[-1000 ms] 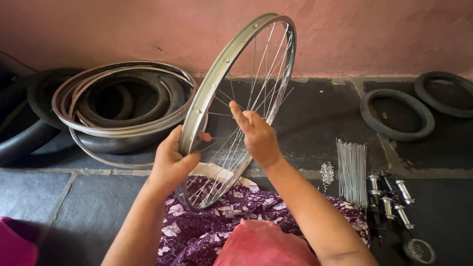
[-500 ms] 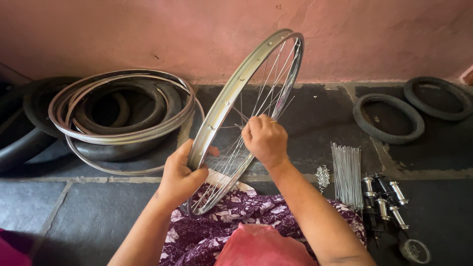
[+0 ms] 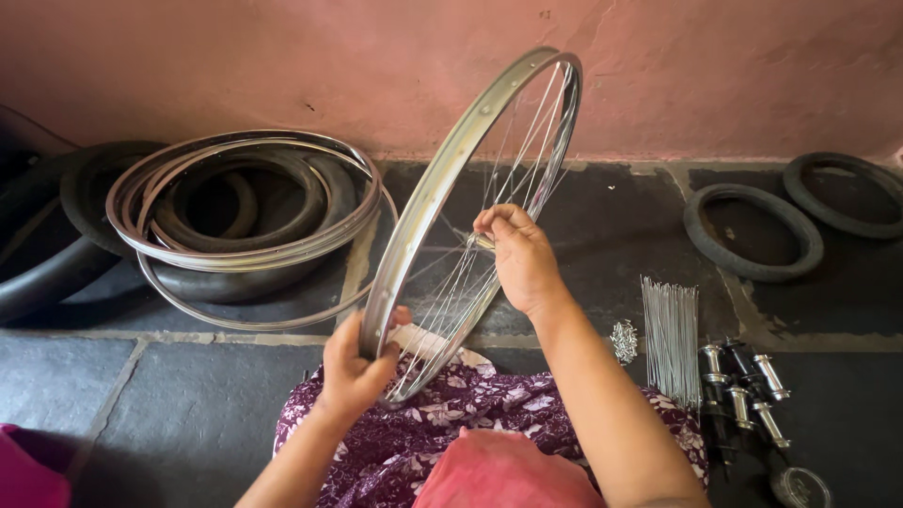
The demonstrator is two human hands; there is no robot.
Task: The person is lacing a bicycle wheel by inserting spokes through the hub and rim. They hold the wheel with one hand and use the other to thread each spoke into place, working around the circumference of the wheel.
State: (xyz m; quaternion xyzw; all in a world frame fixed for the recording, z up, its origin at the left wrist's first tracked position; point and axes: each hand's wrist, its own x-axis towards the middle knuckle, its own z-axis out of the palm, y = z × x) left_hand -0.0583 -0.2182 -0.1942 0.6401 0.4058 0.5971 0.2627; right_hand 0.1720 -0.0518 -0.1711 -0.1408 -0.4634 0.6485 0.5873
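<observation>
Steel bicycle wheel rim [image 3: 442,188] upright on edge over floral-clothed lap, left hand [image 3: 356,369] clamped on rim's lower edge, right hand [image 3: 518,254] closed on spokes inside rim, loose spoke bundle [image 3: 671,337] and hubs [image 3: 743,386] right of rim, stacked bare rims [image 3: 240,202] on tyres left of rim.

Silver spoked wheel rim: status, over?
Left hand grips silver spoked wheel rim, upright on lap. Right hand pinching among spokes. Nothing in the way.
</observation>
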